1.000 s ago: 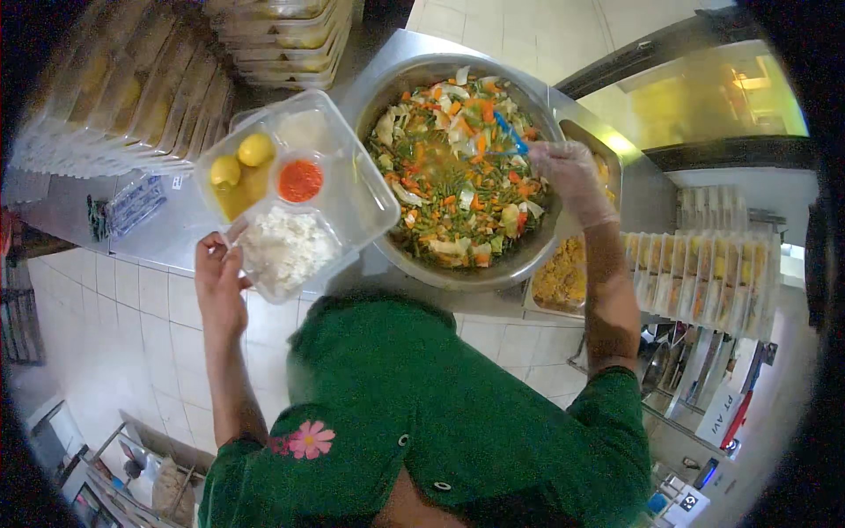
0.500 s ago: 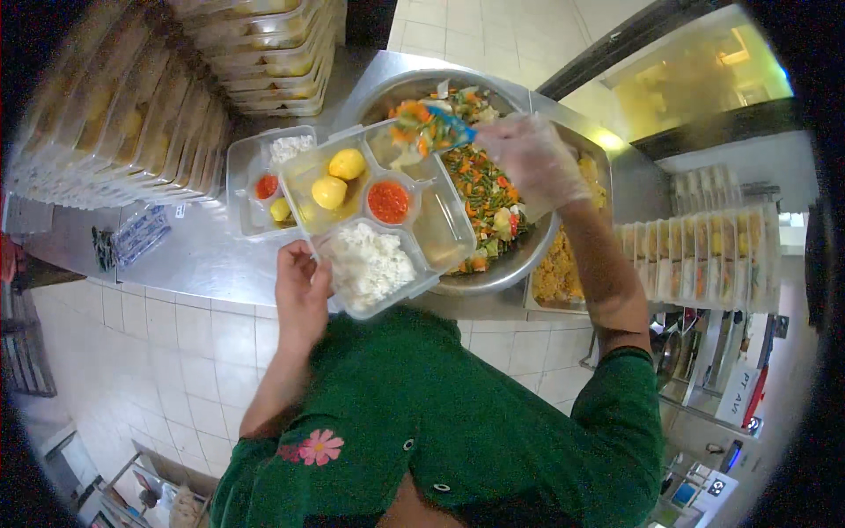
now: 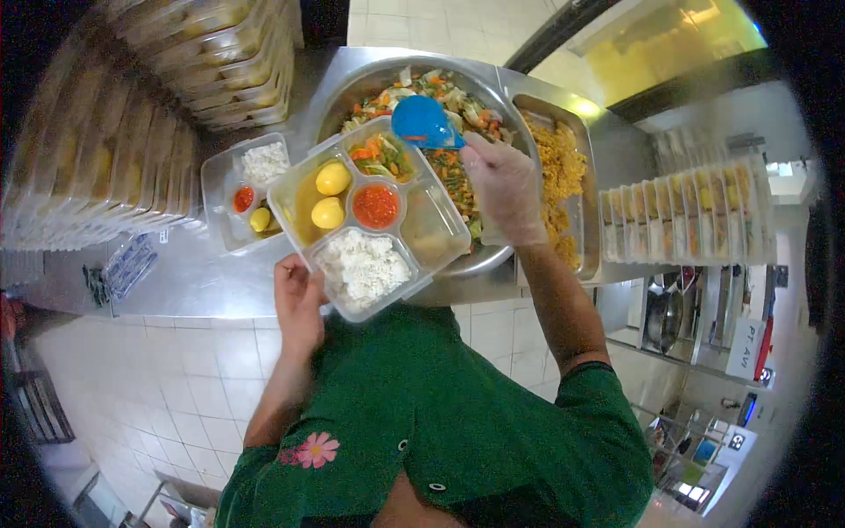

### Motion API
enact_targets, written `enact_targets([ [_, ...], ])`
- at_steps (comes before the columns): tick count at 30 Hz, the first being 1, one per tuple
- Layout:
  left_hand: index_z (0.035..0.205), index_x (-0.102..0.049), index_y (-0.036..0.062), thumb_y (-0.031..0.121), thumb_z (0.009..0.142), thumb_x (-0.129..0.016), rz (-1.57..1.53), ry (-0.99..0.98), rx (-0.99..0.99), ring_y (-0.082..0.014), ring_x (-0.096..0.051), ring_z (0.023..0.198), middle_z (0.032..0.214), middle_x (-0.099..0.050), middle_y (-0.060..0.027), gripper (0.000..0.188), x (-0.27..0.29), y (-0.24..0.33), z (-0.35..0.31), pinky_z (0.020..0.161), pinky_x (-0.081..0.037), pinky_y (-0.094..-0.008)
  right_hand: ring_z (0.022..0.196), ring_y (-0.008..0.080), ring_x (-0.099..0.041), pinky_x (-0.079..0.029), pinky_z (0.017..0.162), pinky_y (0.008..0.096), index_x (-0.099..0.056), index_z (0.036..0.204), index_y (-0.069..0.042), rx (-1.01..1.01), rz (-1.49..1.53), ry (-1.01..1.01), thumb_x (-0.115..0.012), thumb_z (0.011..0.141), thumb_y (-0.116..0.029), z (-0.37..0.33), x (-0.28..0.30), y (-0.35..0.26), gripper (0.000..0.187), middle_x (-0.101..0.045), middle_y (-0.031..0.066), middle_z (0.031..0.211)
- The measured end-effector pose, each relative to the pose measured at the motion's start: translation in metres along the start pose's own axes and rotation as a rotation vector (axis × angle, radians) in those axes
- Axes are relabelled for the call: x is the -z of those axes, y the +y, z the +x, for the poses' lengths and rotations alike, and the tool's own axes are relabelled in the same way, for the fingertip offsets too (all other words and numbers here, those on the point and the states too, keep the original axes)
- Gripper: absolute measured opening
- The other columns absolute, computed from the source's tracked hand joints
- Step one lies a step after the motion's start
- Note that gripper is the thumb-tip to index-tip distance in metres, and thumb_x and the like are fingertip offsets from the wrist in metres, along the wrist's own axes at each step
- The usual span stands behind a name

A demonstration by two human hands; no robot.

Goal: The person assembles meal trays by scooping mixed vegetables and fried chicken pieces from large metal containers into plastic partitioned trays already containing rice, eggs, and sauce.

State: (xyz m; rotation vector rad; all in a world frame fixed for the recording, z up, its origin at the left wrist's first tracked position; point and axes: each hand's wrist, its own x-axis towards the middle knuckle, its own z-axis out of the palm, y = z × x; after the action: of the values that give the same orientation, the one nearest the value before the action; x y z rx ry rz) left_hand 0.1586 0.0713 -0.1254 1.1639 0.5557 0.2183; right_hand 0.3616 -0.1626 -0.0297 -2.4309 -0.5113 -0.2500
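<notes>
My left hand [image 3: 299, 297] grips the near left edge of a clear compartment tray [image 3: 444, 227]. In it lie two yellow eggs [image 3: 331, 195] in yellow sauce, red chili sambal [image 3: 376, 206] in the round middle cup, white rice [image 3: 363, 271] and mixed vegetables [image 3: 382, 157]. Its right compartment holds no food. My right hand [image 3: 503, 180], in a clear plastic glove, is closed on a blue serving scoop [image 3: 422, 121], tilted over the tray's far edge with a scrap of orange on it. Behind and beneath the tray stands a large steel bowl [image 3: 327, 107] of chopped vegetables.
Another filled tray [image 3: 231, 233] sits left of mine. Tall stacks of filled trays [image 3: 101, 167] rise at the left, more trays [image 3: 678, 216] stand at the right. A steel pan [image 3: 591, 189] of yellow-orange food adjoins the bowl. A blue-patterned packet [image 3: 130, 264] lies on the steel table [image 3: 220, 295].
The vegetables heaped on the scoop now lie in the tray's far compartment. My right hand has turned the scoop over and moved slightly left and nearer. The left hand keeps its hold.
</notes>
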Motion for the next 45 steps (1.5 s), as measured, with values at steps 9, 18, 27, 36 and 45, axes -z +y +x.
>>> enact_targets([
  [9,0.116,-0.044,0.0111,0.004,0.094,-0.054,-0.002,-0.008,-0.080,-0.0116,-0.060,0.091,0.109,-0.059,-0.0039,0.025,-0.004,0.006,0.009,0.063,-0.052,-0.0222,0.079,0.0284,-0.066,-0.052,0.075,0.0306,-0.073,0.098,-0.002,-0.143,-0.432,-0.210,-0.065,0.086,-0.016,-0.054,0.044,0.070,0.021,-0.066,0.0196,0.089],
  [18,0.124,-0.040,0.0074,0.008,0.093,-0.056,0.070,0.039,-0.145,-0.0217,-0.061,0.103,0.127,-0.058,-0.0141,0.035,-0.038,0.001,0.011,0.083,-0.053,-0.0329,0.066,0.0367,-0.059,-0.048,0.061,0.0479,-0.060,0.063,-0.003,-0.162,-0.196,0.006,-0.057,0.075,-0.014,-0.103,0.030,0.121,0.017,-0.058,0.0182,0.065],
  [27,0.122,-0.040,0.0054,0.010,0.093,-0.053,0.086,-0.001,-0.242,-0.0127,-0.058,0.091,0.132,-0.054,-0.0149,0.032,-0.121,-0.017,-0.031,0.070,-0.052,-0.0234,0.083,0.0327,-0.068,-0.053,0.071,0.0459,-0.073,0.079,-0.006,-0.426,-0.702,-0.454,-0.059,0.075,-0.026,-0.160,0.081,0.429,0.024,-0.068,0.0206,0.086],
  [36,0.132,-0.036,0.0070,0.015,0.094,-0.052,0.230,0.178,-0.187,-0.0197,-0.058,0.109,0.132,-0.055,-0.0128,0.041,-0.199,-0.047,-0.076,0.088,-0.052,-0.0372,0.079,0.0352,-0.068,-0.055,0.071,0.0427,-0.072,0.076,-0.002,-0.547,-0.328,-0.116,-0.061,0.076,-0.022,-0.131,0.049,0.456,0.023,-0.069,0.0207,0.088],
  [45,0.124,-0.041,0.0092,0.010,0.093,-0.055,0.016,0.130,-0.184,-0.0236,-0.058,0.109,0.132,-0.053,-0.0156,0.034,-0.238,-0.061,-0.099,0.077,-0.058,-0.0432,0.071,0.0212,-0.067,-0.052,0.067,0.0331,-0.070,0.086,0.004,-0.619,0.483,-0.112,-0.070,0.076,-0.026,-0.125,0.095,0.446,0.032,-0.071,0.0142,0.079],
])
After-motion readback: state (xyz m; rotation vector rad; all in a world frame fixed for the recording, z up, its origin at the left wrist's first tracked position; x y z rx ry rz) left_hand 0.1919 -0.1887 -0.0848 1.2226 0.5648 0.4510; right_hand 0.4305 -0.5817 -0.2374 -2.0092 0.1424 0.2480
